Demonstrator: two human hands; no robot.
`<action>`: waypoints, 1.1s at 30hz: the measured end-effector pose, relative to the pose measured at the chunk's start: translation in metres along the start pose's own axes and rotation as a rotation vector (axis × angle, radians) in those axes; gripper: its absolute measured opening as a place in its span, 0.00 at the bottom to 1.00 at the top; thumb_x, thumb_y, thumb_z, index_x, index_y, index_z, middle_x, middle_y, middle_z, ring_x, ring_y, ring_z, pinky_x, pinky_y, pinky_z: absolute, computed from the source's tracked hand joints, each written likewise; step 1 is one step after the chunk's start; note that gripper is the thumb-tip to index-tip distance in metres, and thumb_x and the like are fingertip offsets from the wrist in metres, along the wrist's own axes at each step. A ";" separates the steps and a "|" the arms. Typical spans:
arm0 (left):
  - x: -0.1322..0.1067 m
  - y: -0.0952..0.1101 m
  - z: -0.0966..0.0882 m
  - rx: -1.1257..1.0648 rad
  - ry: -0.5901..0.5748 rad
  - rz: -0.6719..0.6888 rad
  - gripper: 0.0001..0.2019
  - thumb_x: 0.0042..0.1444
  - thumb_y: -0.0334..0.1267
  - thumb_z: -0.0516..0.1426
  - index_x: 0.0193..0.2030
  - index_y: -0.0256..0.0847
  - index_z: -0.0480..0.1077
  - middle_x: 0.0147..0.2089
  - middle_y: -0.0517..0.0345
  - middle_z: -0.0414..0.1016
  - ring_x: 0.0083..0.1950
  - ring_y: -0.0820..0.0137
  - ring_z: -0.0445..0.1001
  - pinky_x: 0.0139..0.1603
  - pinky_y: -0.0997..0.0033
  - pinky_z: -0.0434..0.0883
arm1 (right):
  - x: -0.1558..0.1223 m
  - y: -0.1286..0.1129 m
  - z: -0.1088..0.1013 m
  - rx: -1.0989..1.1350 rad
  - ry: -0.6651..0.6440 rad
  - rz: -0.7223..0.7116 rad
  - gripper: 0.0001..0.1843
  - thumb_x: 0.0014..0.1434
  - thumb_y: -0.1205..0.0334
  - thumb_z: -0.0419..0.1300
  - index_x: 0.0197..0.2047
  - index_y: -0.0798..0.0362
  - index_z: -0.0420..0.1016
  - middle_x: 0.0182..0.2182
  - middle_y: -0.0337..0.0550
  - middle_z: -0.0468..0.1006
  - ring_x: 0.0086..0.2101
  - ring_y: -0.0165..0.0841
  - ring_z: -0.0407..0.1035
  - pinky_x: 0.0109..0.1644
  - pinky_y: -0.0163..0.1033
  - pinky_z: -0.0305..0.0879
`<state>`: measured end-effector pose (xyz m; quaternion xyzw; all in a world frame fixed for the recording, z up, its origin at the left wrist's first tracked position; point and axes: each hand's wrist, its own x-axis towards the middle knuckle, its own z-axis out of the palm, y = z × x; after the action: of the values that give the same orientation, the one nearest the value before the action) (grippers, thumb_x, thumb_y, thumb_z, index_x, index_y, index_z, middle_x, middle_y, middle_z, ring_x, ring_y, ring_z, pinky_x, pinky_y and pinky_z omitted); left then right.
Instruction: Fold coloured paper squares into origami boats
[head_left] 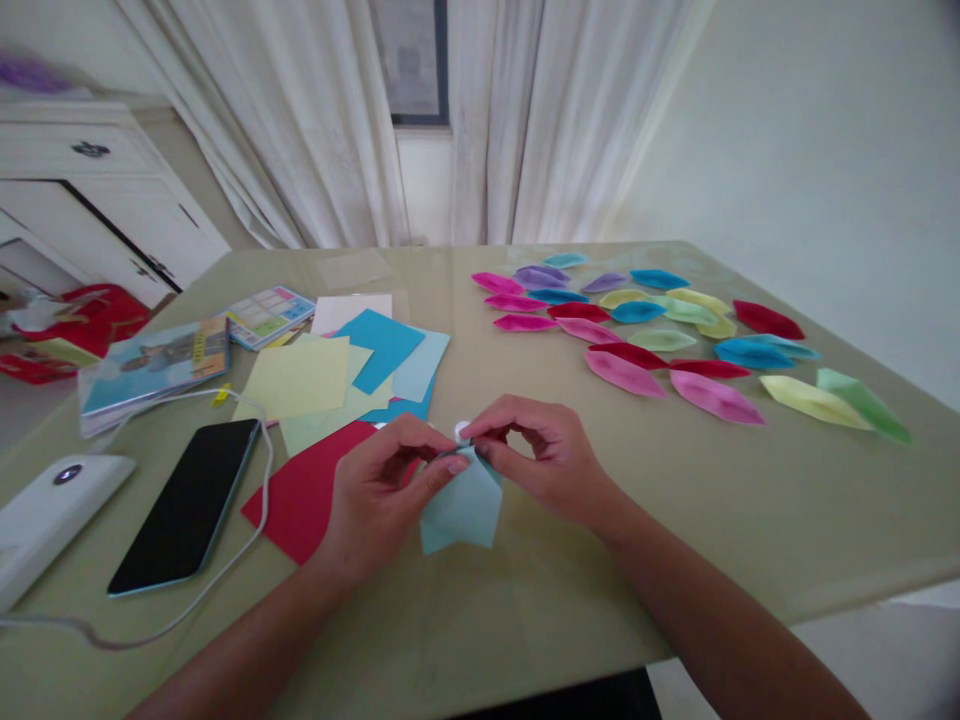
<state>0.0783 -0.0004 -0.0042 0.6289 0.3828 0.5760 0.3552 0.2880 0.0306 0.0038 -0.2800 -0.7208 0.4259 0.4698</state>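
Observation:
Between my hands is a light blue sheet of paper [461, 510], partly folded, its upper edge pinched and its lower part hanging toward me. My left hand [382, 490] is closed on its upper left side, thumb in front. At the upper right corner my right hand [544, 455] pinches the same paper between thumb and fingers. A small white round thing [461, 432] shows just behind the fingertips; I cannot make out what it is. Under and beside my left hand lies a red sheet of paper [300, 490] on the table.
Loose coloured paper squares [296, 378] lie at the left, near booklets [157, 365]. A black-screened phone [187, 505], a white power bank [60, 520] and a white cable [217, 590] are at front left. Several folded paper petals [626, 372] spread across the table's [750, 500] right side.

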 end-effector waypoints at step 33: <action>-0.006 -0.001 -0.006 0.388 0.003 0.431 0.19 0.58 0.29 0.72 0.55 0.49 0.81 0.42 0.56 0.85 0.41 0.66 0.84 0.41 0.68 0.81 | 0.000 -0.011 0.009 0.036 0.058 -0.112 0.03 0.64 0.66 0.71 0.41 0.49 0.85 0.41 0.46 0.84 0.42 0.38 0.79 0.49 0.46 0.77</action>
<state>0.0717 -0.0054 -0.0072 0.7510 0.3439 0.5552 0.0969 0.2801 0.0223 0.0120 -0.2433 -0.7136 0.4034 0.5186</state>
